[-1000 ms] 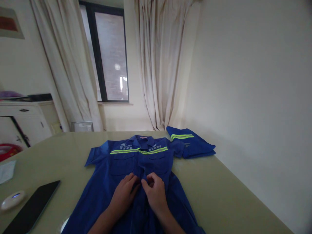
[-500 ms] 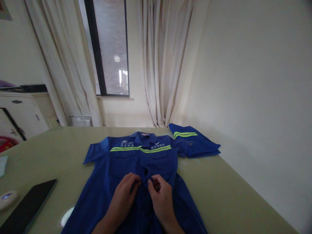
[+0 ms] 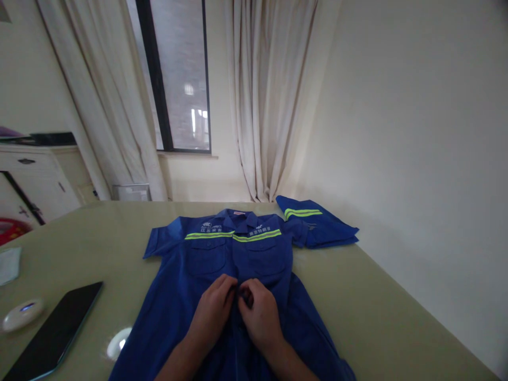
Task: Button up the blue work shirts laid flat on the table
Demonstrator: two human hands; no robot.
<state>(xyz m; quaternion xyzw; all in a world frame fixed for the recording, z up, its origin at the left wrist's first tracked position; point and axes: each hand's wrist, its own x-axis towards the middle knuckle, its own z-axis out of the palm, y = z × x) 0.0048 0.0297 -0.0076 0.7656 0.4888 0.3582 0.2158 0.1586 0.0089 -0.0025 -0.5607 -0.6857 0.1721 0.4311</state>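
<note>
A blue short-sleeved work shirt point(image 3: 206, 259) lies front side up, its collar pointing away from me. Yellow-green reflective strips and white lettering cross its chest above two flap pockets. At the front placket, my left hand point(image 3: 216, 304) pinches the fabric with bent fingers. Close beside it, my right hand point(image 3: 260, 309) also grips the placket between thumb and fingers. The fingertips nearly meet, and the cloth edge or button between them is hidden.
Folded blue clothing point(image 3: 321, 225) with a reflective strip lies by the right sleeve. On the left of the table point(image 3: 397, 317) are a dark phone point(image 3: 55, 330), a white oval device point(image 3: 23, 315) and a pale packet point(image 3: 9, 264). A wall borders the right side.
My hands have drawn closer together at the placket, and the gap that showed in the fabric there has closed. The view has shifted slightly.
</note>
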